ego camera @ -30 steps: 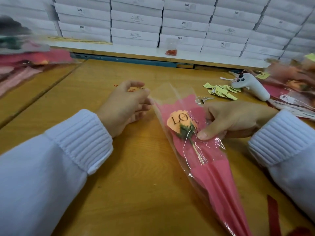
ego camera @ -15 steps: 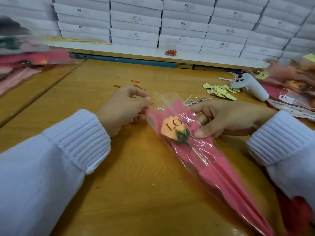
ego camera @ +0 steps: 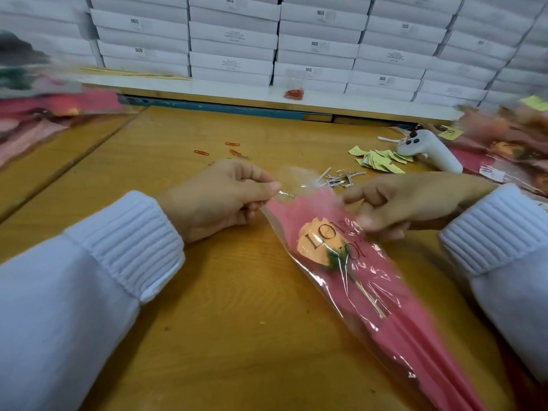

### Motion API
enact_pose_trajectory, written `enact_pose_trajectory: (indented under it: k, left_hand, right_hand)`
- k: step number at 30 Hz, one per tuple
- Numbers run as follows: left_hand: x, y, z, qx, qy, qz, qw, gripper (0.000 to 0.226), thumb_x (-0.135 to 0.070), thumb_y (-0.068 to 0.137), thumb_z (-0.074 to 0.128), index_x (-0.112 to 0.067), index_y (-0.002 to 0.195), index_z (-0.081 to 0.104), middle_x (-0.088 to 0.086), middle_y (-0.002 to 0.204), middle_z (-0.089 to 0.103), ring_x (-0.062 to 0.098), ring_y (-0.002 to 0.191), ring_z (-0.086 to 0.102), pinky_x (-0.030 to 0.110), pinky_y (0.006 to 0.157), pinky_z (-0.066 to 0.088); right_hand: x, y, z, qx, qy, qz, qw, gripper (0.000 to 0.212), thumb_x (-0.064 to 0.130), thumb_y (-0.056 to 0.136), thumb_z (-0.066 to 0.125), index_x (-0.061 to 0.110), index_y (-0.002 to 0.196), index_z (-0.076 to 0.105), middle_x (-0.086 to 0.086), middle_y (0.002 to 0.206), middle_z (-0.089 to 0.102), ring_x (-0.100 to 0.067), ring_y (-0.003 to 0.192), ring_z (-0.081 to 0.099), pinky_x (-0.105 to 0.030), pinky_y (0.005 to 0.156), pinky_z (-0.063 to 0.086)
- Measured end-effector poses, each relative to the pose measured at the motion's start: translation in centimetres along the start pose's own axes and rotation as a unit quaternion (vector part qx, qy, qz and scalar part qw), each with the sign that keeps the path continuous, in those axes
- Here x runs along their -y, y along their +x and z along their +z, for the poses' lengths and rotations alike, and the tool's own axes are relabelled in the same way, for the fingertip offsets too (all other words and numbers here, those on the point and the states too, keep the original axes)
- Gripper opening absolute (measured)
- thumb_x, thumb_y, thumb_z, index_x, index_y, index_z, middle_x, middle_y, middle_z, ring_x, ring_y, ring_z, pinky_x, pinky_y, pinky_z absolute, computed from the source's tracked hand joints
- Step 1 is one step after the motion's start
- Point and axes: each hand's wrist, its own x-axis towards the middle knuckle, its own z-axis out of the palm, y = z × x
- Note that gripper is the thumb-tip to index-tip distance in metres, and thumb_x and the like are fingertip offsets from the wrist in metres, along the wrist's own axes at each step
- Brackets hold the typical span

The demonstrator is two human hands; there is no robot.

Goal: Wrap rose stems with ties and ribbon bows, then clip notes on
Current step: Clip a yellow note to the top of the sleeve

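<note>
The wrapped rose is laid on the wooden table, its point toward 5 o'clock. Since half a second ago its bloom has been shifted slightly toward 4 o'clock, and a silver tie is now seen pinched in the left-hand grip at 10 o'clock of the bloom. Red paper clips, yellow notes and stacked white boxes are found toward 12 o'clock. The right-hand grip, blurred, is closed on the wrapped rose's upper edge at 2 o'clock.
</note>
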Motion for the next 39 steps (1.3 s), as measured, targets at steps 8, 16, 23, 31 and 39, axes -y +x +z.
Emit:
enact_pose_trajectory:
  k: [8,16,23,31,39]
  left_hand:
    - [0.3,0.2,0.8,-0.041,-0.002,0.034,0.999,0.015,-0.013,0.089,0.061,-0.01,0.075,0.063,0.002,0.063,0.057,0.009,0.058,0.052,0.021,0.058,0.05]
    - [0.2,-0.1,1.2,-0.052,0.002,0.04,0.998,0.014,-0.012,0.09,0.059,-0.01,0.077,0.062,0.009,0.074,0.061,0.013,0.065,0.055,0.024,0.064,0.052]
    - [0.1,-0.2,1.4,-0.048,0.003,0.05,0.998,0.016,-0.011,0.091,0.057,-0.007,0.076,0.059,0.007,0.067,0.058,0.009,0.056,0.054,0.02,0.058,0.051]
    - [0.0,-0.3,1.4,-0.043,0.003,0.044,0.998,0.012,-0.011,0.09,0.059,-0.01,0.079,0.063,0.003,0.064,0.059,0.008,0.055,0.055,0.019,0.059,0.053]
    - [-0.1,-0.5,1.5,-0.044,0.013,0.042,0.998,0.01,-0.01,0.091,0.058,-0.008,0.082,0.063,0.005,0.067,0.059,0.009,0.057,0.055,0.02,0.06,0.052]
  right_hand:
    - [-5.6,2.1,-4.0,-0.431,-0.275,0.2,0.836,0.034,0.029,0.095,0.05,0.021,0.128,0.055,-0.011,0.13,0.056,-0.03,0.113,0.053,-0.04,0.092,0.045]
    - [-5.7,2.5,-3.3,-0.401,-0.254,0.209,0.855,0.052,0.029,0.099,0.045,0.018,0.147,0.03,-0.011,0.143,0.046,-0.03,0.127,0.046,-0.039,0.1,0.039]
    - [-6.0,2.4,-3.7,-0.469,-0.288,0.166,0.818,0.026,0.02,0.097,0.05,0.012,0.116,0.066,-0.013,0.11,0.066,-0.027,0.091,0.06,-0.032,0.073,0.046]
    - [-5.3,2.4,-3.6,-0.571,-0.219,0.167,0.773,0.017,0.019,0.089,0.064,0.017,0.105,0.072,-0.009,0.089,0.06,-0.025,0.068,0.054,-0.038,0.071,0.05]
    - [-5.5,2.2,-3.3,-0.574,-0.185,0.157,0.782,0.017,0.025,0.086,0.069,0.014,0.074,0.064,-0.008,0.075,0.065,-0.021,0.069,0.058,-0.037,0.07,0.052]
